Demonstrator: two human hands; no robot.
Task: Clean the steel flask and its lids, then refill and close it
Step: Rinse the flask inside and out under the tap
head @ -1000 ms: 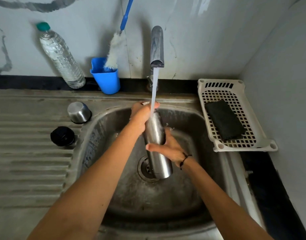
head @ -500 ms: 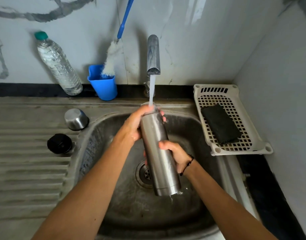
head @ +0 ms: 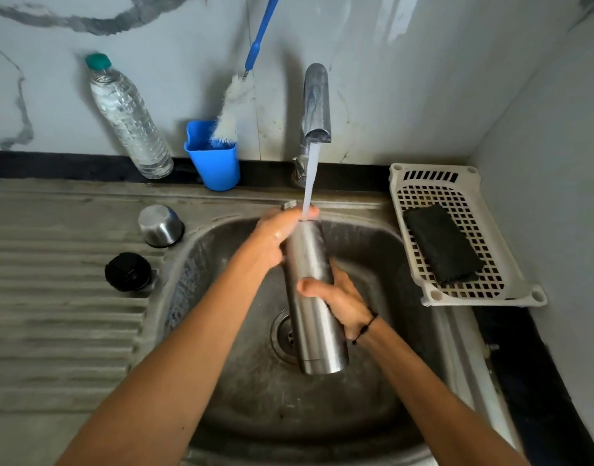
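Walls: grey-veined marble (head: 406, 79), corner at right.
Surface: ribbed steel drainboard (head: 53, 314), black edging (head: 53, 164).
Light: dim.

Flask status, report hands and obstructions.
Both hands gripping: left hand near the mouth, right hand mid-body. Steel flask under running tap, over sink. Nothing in the way.

Ribbed steel drainboard (head: 53, 317) — steel cap (head: 160, 225), black lid (head: 128, 271), water bottle (head: 127, 119), blue cup (head: 216, 163).

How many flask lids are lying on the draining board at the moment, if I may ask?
2: a steel cap near the sink's corner, and a black lid just in front of it. None seem hidden.
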